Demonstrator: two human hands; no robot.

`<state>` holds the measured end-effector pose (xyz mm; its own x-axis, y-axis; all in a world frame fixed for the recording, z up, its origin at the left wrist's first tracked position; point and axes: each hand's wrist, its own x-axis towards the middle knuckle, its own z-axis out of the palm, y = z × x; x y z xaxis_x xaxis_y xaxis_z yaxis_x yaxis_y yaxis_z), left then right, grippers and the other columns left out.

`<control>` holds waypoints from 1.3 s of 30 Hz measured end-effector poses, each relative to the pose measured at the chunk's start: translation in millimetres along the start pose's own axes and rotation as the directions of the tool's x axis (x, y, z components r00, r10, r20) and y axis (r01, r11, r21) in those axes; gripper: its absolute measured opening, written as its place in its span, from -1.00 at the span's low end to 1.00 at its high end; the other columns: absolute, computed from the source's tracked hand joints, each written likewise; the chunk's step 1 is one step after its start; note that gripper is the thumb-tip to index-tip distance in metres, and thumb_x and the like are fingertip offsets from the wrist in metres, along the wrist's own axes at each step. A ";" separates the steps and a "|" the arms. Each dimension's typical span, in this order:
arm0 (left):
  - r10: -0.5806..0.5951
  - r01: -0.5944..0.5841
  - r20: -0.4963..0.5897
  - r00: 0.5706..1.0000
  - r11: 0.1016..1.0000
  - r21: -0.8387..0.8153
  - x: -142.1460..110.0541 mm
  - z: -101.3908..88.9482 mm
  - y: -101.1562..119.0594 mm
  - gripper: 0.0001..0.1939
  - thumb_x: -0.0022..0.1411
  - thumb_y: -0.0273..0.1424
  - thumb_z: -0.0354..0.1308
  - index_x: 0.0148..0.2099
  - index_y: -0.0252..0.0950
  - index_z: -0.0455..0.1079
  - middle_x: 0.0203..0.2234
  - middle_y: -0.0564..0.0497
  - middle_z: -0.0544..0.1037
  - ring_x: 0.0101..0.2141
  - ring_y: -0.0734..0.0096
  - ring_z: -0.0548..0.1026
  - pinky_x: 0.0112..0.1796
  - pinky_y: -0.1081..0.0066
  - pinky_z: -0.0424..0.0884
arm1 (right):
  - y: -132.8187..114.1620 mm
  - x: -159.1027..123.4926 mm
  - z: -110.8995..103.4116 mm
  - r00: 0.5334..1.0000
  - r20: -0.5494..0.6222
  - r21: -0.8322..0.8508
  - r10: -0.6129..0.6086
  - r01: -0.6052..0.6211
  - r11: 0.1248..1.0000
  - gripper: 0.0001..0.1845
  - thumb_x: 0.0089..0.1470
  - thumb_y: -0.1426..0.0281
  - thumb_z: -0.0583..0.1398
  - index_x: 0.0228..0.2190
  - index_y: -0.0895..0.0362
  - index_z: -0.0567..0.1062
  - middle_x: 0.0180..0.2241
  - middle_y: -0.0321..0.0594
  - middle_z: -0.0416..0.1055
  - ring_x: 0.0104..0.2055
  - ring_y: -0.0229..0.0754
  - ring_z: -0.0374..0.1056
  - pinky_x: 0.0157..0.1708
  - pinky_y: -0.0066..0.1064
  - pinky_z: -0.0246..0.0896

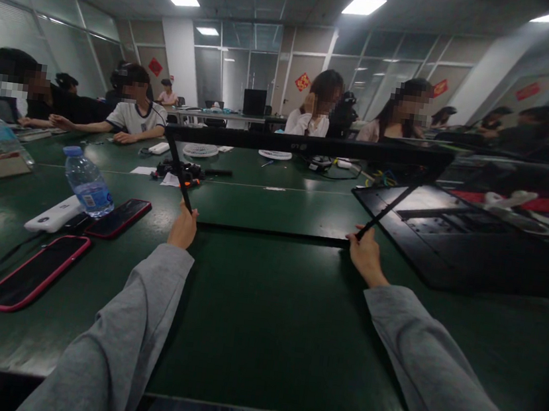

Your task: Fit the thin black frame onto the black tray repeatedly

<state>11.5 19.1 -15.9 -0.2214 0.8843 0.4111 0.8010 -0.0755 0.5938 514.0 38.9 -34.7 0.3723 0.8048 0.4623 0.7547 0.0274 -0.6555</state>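
Note:
A thin black rectangular frame, like a monitor bezel [312, 146], is held up over the green table [270, 325]. Its wide bar with a small pale logo is uppermost, and its thin bar is nearest me. My left hand [184, 226] grips the near left corner, fingers closed round the side strip. At the near right corner, my right hand [364, 255] pinches the other side strip. The table top shows through the opening. To the right lies a large black panel [431, 231] that looks like a monitor's back, flat on the table.
Left of me are a water bottle [87, 184], a white power bank [56, 213] and two red-edged phones, one nearer [36, 273] and one farther [120, 218]. A black tool-like object [191, 174] and a white fan grille [201, 150] lie beyond. Several people sit across the table.

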 end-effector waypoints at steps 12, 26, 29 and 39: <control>-0.007 0.024 -0.079 0.997 0.977 0.212 1.5 -8.2 5.6 -0.52 0.44 -0.31 -0.20 0.27 -0.41 0.21 0.02 -0.31 0.50 0.03 0.04 0.48 -0.02 0.16 0.39 | -17.0 -6.8 -8.1 0.999 -0.041 -0.009 -0.036 0.035 0.999 -0.55 0.16 0.24 0.04 0.01 0.15 0.44 -0.37 -0.06 0.51 -0.29 0.06 0.41 -0.16 -0.12 0.26; -0.092 0.045 0.109 0.990 0.926 0.376 -0.5 -2.7 -0.5 -0.63 0.37 -0.25 -0.07 0.02 -0.23 0.49 0.17 -0.17 0.40 0.19 -0.04 0.24 0.11 -0.11 0.23 | 9.0 5.3 -0.7 0.992 -0.015 0.063 0.124 -0.122 0.990 -0.52 0.04 0.28 0.18 0.00 0.16 0.55 -0.42 -0.15 0.51 -0.17 -0.01 0.44 -0.05 -0.20 0.24; -0.097 0.044 0.127 0.987 0.928 0.371 -0.4 -3.3 -0.6 -0.64 0.36 -0.25 -0.06 0.01 -0.21 0.51 0.17 -0.16 0.40 0.18 -0.06 0.25 0.11 -0.12 0.22 | 9.4 5.9 -0.2 0.989 -0.007 0.084 0.146 -0.145 0.986 -0.52 0.04 0.29 0.18 -0.01 0.17 0.56 -0.44 -0.15 0.51 -0.12 0.00 0.44 -0.05 -0.21 0.23; 0.064 -0.076 0.071 0.995 0.978 0.192 -6.4 -2.2 11.3 -0.52 0.38 -0.16 -0.03 0.25 -0.18 0.34 0.19 -0.12 0.40 0.19 0.07 0.27 0.12 0.05 0.29 | 2.8 0.3 -4.2 0.983 -0.051 0.206 0.174 -0.160 0.966 -0.48 -0.01 0.25 0.14 -0.02 0.12 0.58 -0.51 -0.26 0.46 -0.38 -0.14 0.35 -0.27 -0.32 0.19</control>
<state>20.7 11.6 -10.3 -0.1301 0.9079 0.3984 0.9075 -0.0528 0.4167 518.5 36.7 -33.9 0.5250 0.7658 0.3715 0.5582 0.0197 -0.8295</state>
